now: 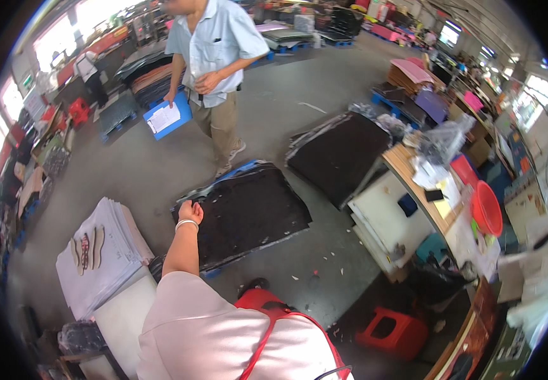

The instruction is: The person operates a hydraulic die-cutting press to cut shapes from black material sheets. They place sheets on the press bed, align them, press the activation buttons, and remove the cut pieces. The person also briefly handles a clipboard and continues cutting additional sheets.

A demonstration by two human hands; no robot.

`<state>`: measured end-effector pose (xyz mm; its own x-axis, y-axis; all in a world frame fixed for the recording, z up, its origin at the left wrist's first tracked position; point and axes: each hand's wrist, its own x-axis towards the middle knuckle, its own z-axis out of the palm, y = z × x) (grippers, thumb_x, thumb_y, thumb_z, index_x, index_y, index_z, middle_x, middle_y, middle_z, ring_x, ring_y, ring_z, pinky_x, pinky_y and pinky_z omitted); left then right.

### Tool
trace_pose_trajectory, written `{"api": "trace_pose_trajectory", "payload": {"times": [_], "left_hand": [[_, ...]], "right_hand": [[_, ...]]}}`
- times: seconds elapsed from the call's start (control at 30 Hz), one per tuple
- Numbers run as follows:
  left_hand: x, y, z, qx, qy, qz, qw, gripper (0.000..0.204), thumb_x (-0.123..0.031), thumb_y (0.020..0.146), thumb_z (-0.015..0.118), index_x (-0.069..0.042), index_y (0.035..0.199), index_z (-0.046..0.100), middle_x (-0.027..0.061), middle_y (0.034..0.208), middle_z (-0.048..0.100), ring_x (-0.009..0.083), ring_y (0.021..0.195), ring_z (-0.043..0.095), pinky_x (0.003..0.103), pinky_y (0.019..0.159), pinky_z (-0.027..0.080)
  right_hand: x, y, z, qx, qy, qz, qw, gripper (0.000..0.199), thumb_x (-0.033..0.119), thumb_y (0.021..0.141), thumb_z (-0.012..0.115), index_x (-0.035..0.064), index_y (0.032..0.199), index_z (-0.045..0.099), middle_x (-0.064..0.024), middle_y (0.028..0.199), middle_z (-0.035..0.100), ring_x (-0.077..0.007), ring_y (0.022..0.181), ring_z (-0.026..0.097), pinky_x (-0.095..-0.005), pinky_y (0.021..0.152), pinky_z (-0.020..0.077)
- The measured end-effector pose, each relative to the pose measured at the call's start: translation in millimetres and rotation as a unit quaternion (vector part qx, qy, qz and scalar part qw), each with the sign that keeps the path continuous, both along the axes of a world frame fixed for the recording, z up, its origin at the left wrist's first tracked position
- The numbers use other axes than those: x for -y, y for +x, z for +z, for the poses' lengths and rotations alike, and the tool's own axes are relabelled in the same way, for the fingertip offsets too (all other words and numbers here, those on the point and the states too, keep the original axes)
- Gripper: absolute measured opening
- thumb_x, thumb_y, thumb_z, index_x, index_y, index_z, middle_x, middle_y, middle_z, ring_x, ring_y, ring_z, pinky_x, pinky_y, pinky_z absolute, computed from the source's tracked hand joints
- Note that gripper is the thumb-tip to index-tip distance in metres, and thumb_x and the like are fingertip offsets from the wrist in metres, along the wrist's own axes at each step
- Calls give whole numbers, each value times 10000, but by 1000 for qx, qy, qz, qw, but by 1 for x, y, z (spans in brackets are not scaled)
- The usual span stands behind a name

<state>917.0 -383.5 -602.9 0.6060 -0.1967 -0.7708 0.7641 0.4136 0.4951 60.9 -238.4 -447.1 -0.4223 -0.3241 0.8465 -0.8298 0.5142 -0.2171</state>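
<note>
Black sheet stack (248, 212) under left hand (189, 211); fingers hidden.

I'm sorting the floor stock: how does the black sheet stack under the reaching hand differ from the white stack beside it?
The black sheet stack is dark, plain and lies low on a blue pallet; the white sheet stack is pale, carries a printed pattern on top and stands taller. The left hand rests on the black stack's corner; nothing touches the white one. Both are flat sheets piled in layers.

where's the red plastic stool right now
In the head view the red plastic stool stands on the floor at lower right, beside the wooden workbench and right of the stack of black sheets that the left hand touches.
</note>
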Motion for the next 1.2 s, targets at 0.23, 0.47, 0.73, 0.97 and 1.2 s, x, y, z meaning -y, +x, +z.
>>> {"api": "trace_pose_trajectory", "payload": {"times": [0.23, 0.47, 0.73, 0.97, 1.2], "left_hand": [[-34, 117, 34, 93, -37, 72, 992, 493, -289, 860, 664, -118, 1265, 439, 93, 1199, 493, 213, 1034, 530, 382, 805, 501], [-86, 173, 77, 212, 34, 98, 972, 997, -561, 764, 707, -157, 1497, 166, 106, 1504, 202, 256, 1363, 246, 508, 1089, 228], [-125, 218, 110, 315, 12, 178, 932, 1046, -622, 755, 685, -150, 1509, 135, 127, 1539, 163, 262, 1418, 169, 510, 1129, 118], [-134, 254, 129, 328, 55, 176, 926, 1088, -506, 751, 743, -126, 1508, 59, 97, 1541, 201, 269, 1417, 170, 548, 1108, 82], [-135, 278, 140, 311, 107, 262, 907, 1089, -397, 739, 784, -118, 1502, 59, 111, 1517, 255, 292, 1386, 232, 531, 1104, 138]], "right_hand": [[148, 93, 32, -53, 86, 168, 981, 592, 425, 809, 710, -41, 1137, 549, -262, 1081, 592, -405, 990, 572, -488, 903, 459], [247, 176, 46, -109, 198, 271, 936, 589, 291, 759, 782, -84, 1141, 536, -264, 1054, 606, -395, 966, 597, -440, 876, 498], [282, 212, 38, -49, 240, 326, 913, 595, 276, 723, 813, -70, 1130, 549, -227, 950, 638, -359, 853, 634, -402, 778, 540], [311, 208, 20, -161, 227, 373, 885, 603, 288, 704, 831, -56, 1118, 559, -219, 928, 639, -340, 826, 636, -393, 738, 539], [317, 212, 20, -111, 278, 375, 877, 549, 287, 733, 808, -38, 1103, 565, -199, 902, 639, -339, 815, 628, -397, 766, 523]]}}
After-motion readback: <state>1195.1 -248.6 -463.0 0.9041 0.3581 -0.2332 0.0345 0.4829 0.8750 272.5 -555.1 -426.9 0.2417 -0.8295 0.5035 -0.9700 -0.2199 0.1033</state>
